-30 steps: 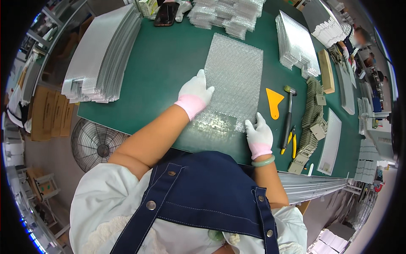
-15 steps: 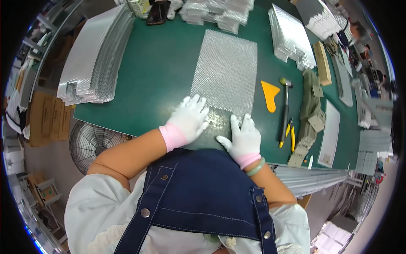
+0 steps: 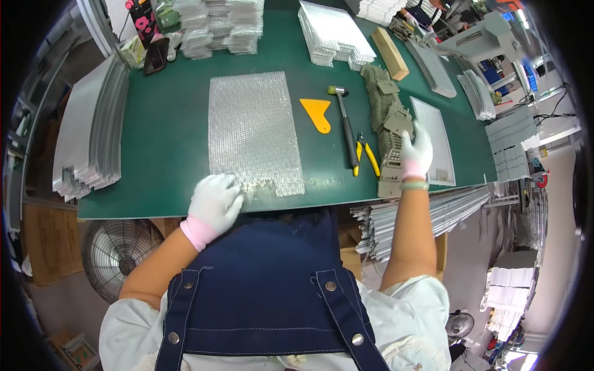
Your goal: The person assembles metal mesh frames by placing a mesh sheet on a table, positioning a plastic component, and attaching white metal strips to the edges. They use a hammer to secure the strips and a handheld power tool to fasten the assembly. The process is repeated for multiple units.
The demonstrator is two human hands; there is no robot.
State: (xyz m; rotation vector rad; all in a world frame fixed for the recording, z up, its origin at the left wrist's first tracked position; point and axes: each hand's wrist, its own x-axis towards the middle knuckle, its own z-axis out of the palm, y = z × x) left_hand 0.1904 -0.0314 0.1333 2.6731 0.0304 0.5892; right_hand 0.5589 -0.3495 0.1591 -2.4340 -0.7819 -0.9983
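A silvery mesh sheet (image 3: pixel 253 127) with a notched near edge lies flat on the green table, in front of me. My left hand (image 3: pixel 213 203), in a white glove with a pink cuff, rests at the sheet's near left corner, fingers loosely spread. On the right, my gloved right hand (image 3: pixel 416 153) reaches beside a long row of grey-green flat plastic pieces (image 3: pixel 388 145). Its fingers are stretched out and apart, close to the pieces; whether they touch any I cannot tell. A white-framed panel (image 3: pixel 436 139) lies just right of that hand.
Between sheet and row lie a yellow scraper (image 3: pixel 317 113), a hammer (image 3: pixel 345 127) and yellow-handled cutters (image 3: pixel 366 154). Mesh stacks stand at left (image 3: pixel 90 130), back (image 3: pixel 219 25) and back right (image 3: pixel 334 34). A wooden block (image 3: pixel 390 54) and phone (image 3: pixel 156 56) lie farther back.
My right hand has left the sheet's near edge and moved right to the grey-green pieces. My left hand stays at the sheet's near left corner. The whole view has turned to the right.
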